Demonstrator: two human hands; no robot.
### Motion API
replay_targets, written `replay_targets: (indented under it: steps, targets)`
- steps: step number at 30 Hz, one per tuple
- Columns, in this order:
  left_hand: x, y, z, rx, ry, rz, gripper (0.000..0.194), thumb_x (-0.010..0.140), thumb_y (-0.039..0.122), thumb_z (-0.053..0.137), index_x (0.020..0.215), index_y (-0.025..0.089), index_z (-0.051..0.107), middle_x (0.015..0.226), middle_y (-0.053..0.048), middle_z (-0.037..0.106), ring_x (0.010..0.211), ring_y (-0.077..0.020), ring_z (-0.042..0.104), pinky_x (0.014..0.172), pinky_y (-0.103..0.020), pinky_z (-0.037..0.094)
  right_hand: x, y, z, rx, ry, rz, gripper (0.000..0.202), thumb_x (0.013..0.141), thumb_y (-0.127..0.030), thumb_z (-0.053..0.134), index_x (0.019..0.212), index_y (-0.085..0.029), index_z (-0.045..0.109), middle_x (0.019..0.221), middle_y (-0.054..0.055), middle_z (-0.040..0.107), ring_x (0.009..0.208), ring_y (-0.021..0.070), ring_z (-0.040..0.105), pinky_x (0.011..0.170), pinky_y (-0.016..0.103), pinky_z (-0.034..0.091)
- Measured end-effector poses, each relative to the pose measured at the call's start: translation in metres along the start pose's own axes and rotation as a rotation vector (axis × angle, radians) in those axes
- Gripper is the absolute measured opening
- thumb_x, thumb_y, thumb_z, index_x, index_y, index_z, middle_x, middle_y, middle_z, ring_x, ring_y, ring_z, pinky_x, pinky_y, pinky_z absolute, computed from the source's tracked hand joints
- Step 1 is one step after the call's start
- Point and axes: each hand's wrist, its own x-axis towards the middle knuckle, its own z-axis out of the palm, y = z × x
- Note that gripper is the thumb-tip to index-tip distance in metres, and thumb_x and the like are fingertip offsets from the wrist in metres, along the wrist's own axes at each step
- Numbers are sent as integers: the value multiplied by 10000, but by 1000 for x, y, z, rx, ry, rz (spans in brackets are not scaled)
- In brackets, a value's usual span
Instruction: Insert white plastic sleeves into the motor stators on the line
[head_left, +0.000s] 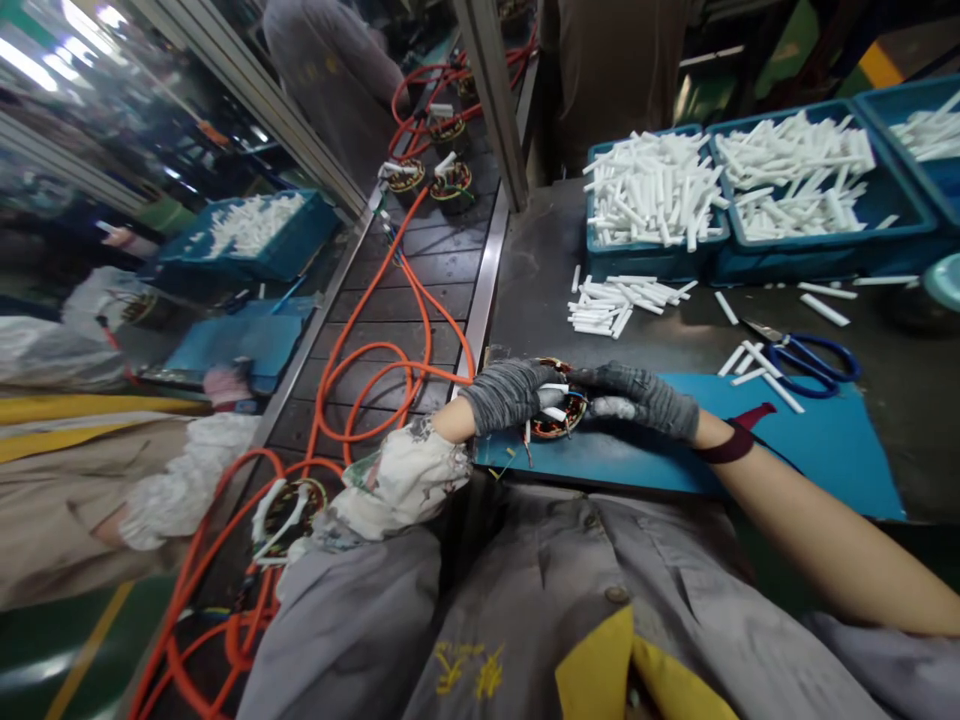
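A round motor stator (559, 428) with copper windings and coloured wires sits on a blue mat (832, 440) at the bench's front edge. White sleeving tubes (555, 412) stick out of it beside my left fingers. My left hand (514, 395), in a grey knitted glove, is closed on the stator's left side. From the right, my right hand (645, 400), gloved in darker, stained grey, bends its fingers together at the rim. A blue wire shows by those fingertips; what they pinch is hidden.
Blue-handled scissors (814, 362) and loose white tubes (626, 300) lie on the bench. Blue bins (652, 262) of tubes stand behind. Left of me, a slatted conveyor (450, 270) carries orange cable (375, 350) and more stators (454, 185). A co-worker's sleeve (169, 490) is beyond.
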Motion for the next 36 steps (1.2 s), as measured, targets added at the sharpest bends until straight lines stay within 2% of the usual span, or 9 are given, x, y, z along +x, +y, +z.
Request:
replay_targets:
  steps: [3,5,11,16,20,25,29,33,36]
  targets:
    - [-7,-2,-4,39,-45,14,374,995,412,458,1091,161,718,971,-77,728,908,-215,672,853,-317,503,16,-1,3,-38,-30,-120,510,994,-561,453,1254,-181,673,1140,116,745,992,234,695,871,362,537]
    - [-11,-5,-3,-15,-5,7,369,1001,404,449,1099,164,711,996,-74,721,930,-210,665,870,-319,498,26,-1,6,-66,-83,-183,519,1017,-551,392,1084,-162,729,967,109,758,826,202,679,762,326,519]
    - [-18,-14,3,-246,36,-9,327,975,409,503,1056,181,723,982,-38,719,925,-181,660,857,-281,492,36,0,19,-198,-61,-172,573,1035,-524,322,845,-151,713,748,76,695,638,155,550,633,290,409]
    - [-8,-12,-10,-101,-116,-17,350,936,437,541,1015,166,747,921,-34,728,854,-167,655,772,-245,465,34,-4,22,-411,-131,-81,460,992,-480,450,897,-154,760,834,127,735,733,218,620,701,340,433]
    - [6,8,-11,90,-214,-20,411,933,505,512,986,188,768,862,-23,730,764,-157,653,669,-231,435,25,-3,17,-242,-2,-3,445,913,-526,588,1123,-156,719,1015,144,743,886,265,674,795,390,514]
    - [15,25,0,266,-88,42,411,884,476,609,1143,183,734,1092,-110,720,981,-282,682,818,-355,509,-7,-3,4,9,221,137,435,911,-500,595,1214,-192,653,1139,119,729,1011,273,694,883,435,561]
    - [19,4,-6,81,35,146,819,700,507,820,1403,184,552,1324,-129,640,1172,-291,630,977,-376,498,-37,-8,-2,-78,334,248,346,910,-485,602,1120,-225,693,1096,99,747,994,276,708,905,453,570]
    - [35,-14,-7,-48,63,4,608,804,409,775,1354,224,593,1073,-32,754,998,-205,703,889,-304,522,-43,-14,6,-112,339,228,277,915,-432,612,1077,-227,708,1017,75,761,916,245,725,845,399,593]
    - [37,-16,-4,-6,163,15,657,780,433,803,1361,206,595,1065,-55,750,978,-215,697,882,-326,522,-40,-21,18,-155,372,152,222,943,-383,587,1051,-242,720,983,59,766,895,230,727,829,381,596]
